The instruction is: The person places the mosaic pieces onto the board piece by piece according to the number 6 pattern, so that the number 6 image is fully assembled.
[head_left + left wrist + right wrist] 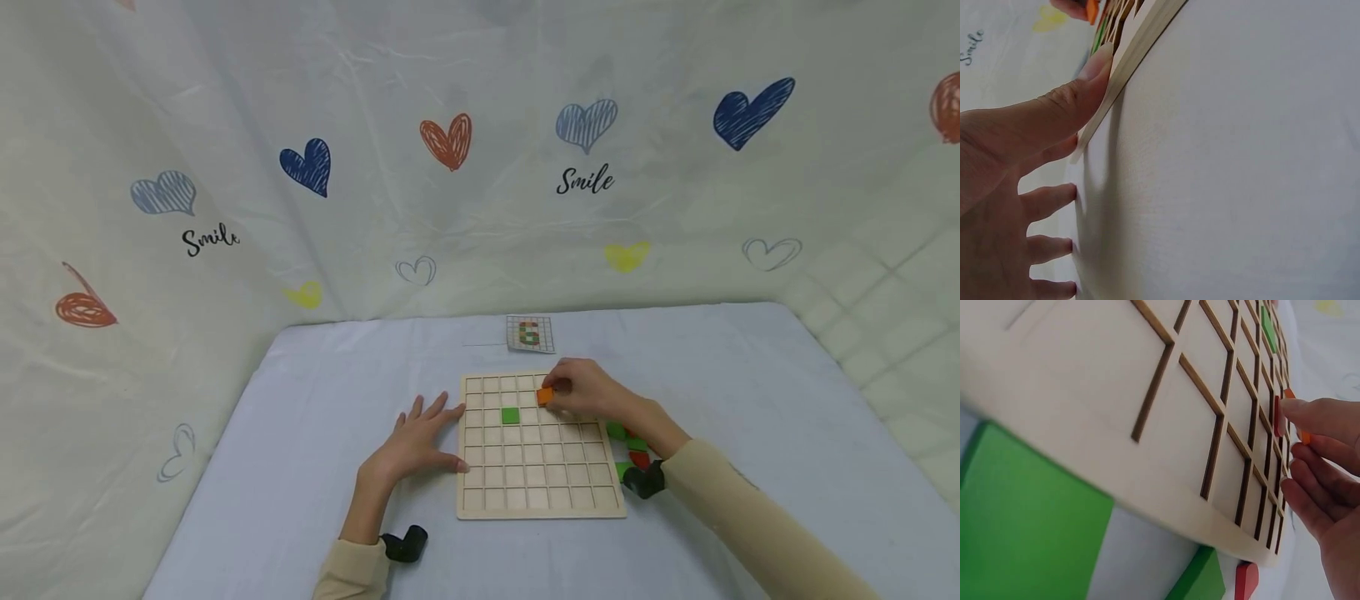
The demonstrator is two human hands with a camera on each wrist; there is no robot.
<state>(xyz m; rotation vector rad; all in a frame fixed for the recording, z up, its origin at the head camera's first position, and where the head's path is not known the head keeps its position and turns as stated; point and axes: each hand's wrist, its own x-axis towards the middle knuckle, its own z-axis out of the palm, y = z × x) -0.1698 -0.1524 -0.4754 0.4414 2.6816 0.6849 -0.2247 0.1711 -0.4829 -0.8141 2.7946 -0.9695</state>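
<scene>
A light wooden grid board (536,477) lies on the table. One green tile (510,416) sits in a cell of its upper part. My right hand (588,392) pinches an orange tile (545,397) between thumb and fingers over the board's upper right. In the right wrist view, a narrow red edge (1277,415) shows beside the thumb tip and the orange tile (1303,435). My left hand (416,444) has its fingers spread, with index fingertip and thumb (1060,103) at the board's left edge.
Several loose green (637,445) and red (640,460) tiles lie right of the board, partly behind the right wrist. A small pattern card (529,334) with a coloured grid lies behind the board. Black wrist cameras (406,543) hang at both cuffs. A heart-printed curtain (510,233) borders the white table.
</scene>
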